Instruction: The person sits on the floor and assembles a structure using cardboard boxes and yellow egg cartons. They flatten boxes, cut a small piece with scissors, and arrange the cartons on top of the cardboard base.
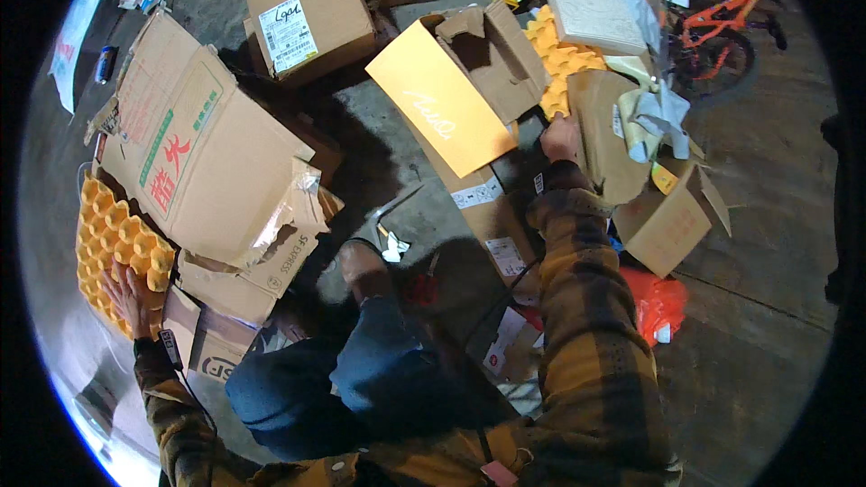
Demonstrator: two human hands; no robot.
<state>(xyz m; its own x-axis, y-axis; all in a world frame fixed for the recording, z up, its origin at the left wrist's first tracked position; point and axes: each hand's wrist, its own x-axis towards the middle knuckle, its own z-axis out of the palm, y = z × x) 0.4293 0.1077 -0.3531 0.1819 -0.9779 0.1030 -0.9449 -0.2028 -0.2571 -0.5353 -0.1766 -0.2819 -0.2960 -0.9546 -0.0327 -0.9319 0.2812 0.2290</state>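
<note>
At the left, my left hand (129,298) lies with fingers spread on a yellow-orange egg tray (115,230), which leans against flattened cardboard. My right hand (561,138) is closed at the lower corner of a second egg tray (552,50), between an open carton (492,54) and a brown cardboard piece (606,126). Its fingertips are partly hidden. A white foam slab (586,0) lies over part of this second tray. Just left of my right hand is a yellow box (442,99) with handwriting on it.
A big flattened carton (194,135) spreads out in front of my left arm. Taped boxes (311,9) stand at the back. To the right are a small open box (667,221), a red plastic bag (657,307) and an orange bicycle (717,22). Crumpled tissue (394,247) lies near my foot.
</note>
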